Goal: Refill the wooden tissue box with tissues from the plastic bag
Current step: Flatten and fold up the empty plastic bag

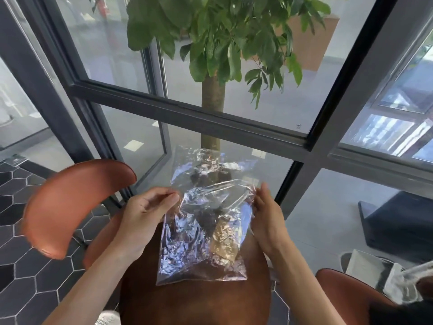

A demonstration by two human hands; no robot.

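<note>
Clear crinkled plastic bag [206, 221], upright, looks empty. Held between left hand [143, 214] and right hand [267, 221], each pinching an upper edge.

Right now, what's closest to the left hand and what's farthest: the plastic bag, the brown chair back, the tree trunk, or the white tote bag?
From the left hand, in the head view:
1. Plastic bag, pinched at its left edge by that hand.
2. Brown chair back, just to the hand's left.
3. Tree trunk, ahead by the window.
4. White tote bag, far right on the floor.
</note>
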